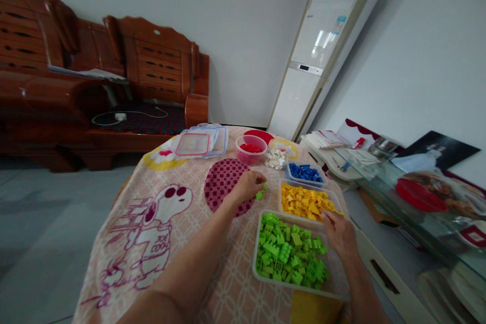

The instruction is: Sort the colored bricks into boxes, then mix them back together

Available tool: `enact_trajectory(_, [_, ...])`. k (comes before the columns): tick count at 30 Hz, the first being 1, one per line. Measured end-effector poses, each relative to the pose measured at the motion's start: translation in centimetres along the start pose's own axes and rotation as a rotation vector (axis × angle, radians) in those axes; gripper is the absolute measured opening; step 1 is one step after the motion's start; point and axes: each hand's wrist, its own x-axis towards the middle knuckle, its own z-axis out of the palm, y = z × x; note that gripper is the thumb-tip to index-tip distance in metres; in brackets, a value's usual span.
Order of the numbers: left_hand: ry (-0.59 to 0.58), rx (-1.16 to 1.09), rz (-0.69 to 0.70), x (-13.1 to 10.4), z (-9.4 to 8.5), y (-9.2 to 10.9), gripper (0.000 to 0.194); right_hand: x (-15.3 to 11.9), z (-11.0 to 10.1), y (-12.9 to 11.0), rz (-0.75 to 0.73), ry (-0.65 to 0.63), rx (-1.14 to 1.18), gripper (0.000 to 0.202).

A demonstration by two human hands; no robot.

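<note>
My left hand [248,186] is over the tablecloth with its fingers curled, and small green building bricks [261,193] show at the fingertips. Over the near right edge of a clear box of yellow building bricks [304,201] is my right hand [339,233]. Its fingers are drawn together at the bricks, and what they hold is hidden. Closer to me, below the yellow box, a larger clear box [256,263] is filled with green building bricks [286,250], with bare bottom showing on its right side.
Farther back are a box of blue bricks [304,173], a pile of white pieces [276,158] and a round tub [243,156] of red pieces. Several lids [193,144] lie at the far left. A glass shelf [379,182] with household items stands right of the table.
</note>
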Motion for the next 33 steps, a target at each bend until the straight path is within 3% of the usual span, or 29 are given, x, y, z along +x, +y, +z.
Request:
enact_trajectory(10, [-0.268,-0.246,0.138,-0.9,0.5,3.6,0.032,0.0,-0.1,-0.2,-0.006,0.006,0.014,0.043])
enact_trajectory(18, [-0.509,-0.141,0.336,-1.9,1.6,5.7,0.031,0.0,0.0,0.0,-0.004,-0.007,-0.002,0.045])
enact_trajectory(22, [-0.542,-0.137,0.368,-2.1,1.8,6.4,0.031,0.0,0.1,-0.1,-0.005,-0.005,-0.002,0.045])
enact_trajectory(26, [-0.451,-0.223,0.324,-1.9,1.0,6.0,0.032,-0.1,0.1,0.0,-0.010,0.002,-0.009,0.044])
enact_trajectory(29, [-0.266,-0.211,0.219,-1.2,0.1,4.5,0.031,-0.1,0.1,0.0,-0.013,-0.001,-0.009,0.045])
enact_trajectory(33, [-0.030,0.012,0.059,-0.3,-0.6,1.9,0.033,-0.1,0.2,0.2,-0.004,0.007,-0.003,0.044])
